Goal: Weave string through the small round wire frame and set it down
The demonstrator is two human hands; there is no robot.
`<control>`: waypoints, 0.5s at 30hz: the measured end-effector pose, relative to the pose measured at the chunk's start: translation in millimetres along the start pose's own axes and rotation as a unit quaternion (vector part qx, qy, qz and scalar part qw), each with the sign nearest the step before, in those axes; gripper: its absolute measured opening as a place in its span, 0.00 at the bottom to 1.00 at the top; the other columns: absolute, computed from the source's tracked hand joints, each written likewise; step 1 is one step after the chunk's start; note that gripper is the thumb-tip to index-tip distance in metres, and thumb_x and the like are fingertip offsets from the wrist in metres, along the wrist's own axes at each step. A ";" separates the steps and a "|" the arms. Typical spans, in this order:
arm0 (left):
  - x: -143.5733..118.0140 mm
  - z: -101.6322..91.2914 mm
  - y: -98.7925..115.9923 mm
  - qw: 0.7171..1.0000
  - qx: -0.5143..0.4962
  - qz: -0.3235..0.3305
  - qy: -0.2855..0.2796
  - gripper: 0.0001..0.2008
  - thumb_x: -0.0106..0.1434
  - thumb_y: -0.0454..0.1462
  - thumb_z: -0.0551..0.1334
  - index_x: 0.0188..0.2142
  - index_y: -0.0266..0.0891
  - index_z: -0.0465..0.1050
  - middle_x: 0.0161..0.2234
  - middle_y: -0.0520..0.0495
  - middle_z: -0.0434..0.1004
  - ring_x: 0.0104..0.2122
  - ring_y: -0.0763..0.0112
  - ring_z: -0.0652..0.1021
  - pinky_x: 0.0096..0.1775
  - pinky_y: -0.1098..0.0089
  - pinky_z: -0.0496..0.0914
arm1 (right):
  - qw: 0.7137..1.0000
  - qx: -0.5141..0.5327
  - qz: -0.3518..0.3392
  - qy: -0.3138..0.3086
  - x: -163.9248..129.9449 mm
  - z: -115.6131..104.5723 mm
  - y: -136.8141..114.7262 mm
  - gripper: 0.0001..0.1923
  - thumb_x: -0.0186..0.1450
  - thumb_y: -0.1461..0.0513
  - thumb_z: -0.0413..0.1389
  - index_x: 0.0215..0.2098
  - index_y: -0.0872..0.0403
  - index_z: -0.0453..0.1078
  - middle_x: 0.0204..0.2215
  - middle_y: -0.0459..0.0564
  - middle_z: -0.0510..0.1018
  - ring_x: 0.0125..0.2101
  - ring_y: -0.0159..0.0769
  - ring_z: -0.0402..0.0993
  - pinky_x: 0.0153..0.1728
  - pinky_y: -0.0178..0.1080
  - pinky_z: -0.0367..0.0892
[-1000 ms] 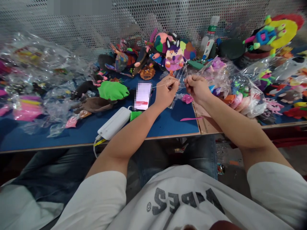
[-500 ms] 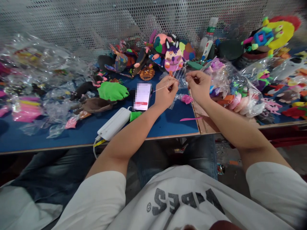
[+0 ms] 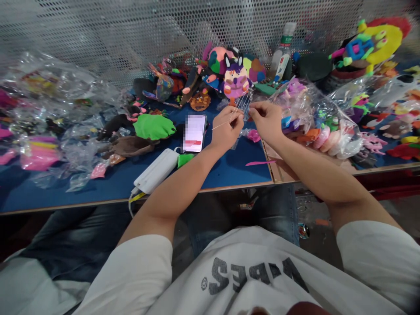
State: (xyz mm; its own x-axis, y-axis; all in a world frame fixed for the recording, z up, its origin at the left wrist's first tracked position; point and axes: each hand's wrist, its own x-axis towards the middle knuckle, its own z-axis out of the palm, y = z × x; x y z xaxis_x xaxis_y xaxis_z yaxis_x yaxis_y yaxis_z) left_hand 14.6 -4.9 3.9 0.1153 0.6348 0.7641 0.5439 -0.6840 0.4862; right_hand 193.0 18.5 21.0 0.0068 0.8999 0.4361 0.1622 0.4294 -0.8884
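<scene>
Small clear plastic bag (image 3: 243, 104), light, limp and slippery, was pinched at its upper edge by left hand (image 3: 226, 127) and right hand (image 3: 266, 120) above the blue table (image 3: 229, 168).

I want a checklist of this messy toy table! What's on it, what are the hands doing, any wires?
Surface: blue table top, with a bare wooden part at the right.
Job's things: small clear plastic bag, pinched by both hands above the table.
Clutter: colourful clay figures, a purple-eared figure, green clay blob, pink strip, many clear bags, a bottle.
Grip: left hand and right hand close together, fingers closed on the bag.
Cables: phone and white power bank; a short cable at the power bank's near end.
Surroundings: perforated metal screen behind the table.
</scene>
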 end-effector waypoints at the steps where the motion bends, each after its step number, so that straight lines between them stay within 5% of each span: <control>1: 0.0 -0.1 0.4 1.000 0.003 -0.002 -0.002 0.21 0.82 0.47 0.55 0.37 0.41 0.81 0.47 0.41 0.84 0.43 0.64 0.84 0.44 0.63 0.79 | 1.000 0.010 0.009 -0.011 1.4 0.3 1.7 0.13 0.70 0.49 0.65 0.42 0.49 0.77 0.33 0.49 0.80 0.33 0.40 0.79 0.40 0.47 0.77; 7: 1.1 0.5 -1.1 0.999 -0.018 -0.026 0.012 0.22 0.81 0.49 0.57 0.36 0.43 0.82 0.43 0.41 0.86 0.45 0.62 0.85 0.47 0.60 0.81 | 0.994 0.026 0.033 -0.101 6.3 -2.2 7.3 0.09 0.72 0.53 0.62 0.38 0.49 0.74 0.29 0.47 0.73 0.30 0.37 0.71 0.38 0.45 0.74; 15: 4.2 0.7 -2.4 0.998 -0.034 -0.060 0.009 0.23 0.81 0.51 0.59 0.35 0.42 0.82 0.43 0.41 0.87 0.46 0.61 0.86 0.49 0.59 0.82 | 0.983 0.050 0.094 -0.149 8.9 -8.4 7.7 0.12 0.75 0.53 0.60 0.37 0.49 0.69 0.32 0.48 0.72 0.33 0.37 0.74 0.36 0.42 0.72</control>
State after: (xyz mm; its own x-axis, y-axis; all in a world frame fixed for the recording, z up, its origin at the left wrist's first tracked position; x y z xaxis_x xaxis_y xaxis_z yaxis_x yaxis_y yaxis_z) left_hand 14.4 -0.3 5.7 0.0376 0.7081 0.7051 0.4958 -0.6258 0.6021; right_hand 202.5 29.2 19.3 -0.2638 0.9403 0.2148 0.0884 0.2454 -0.9654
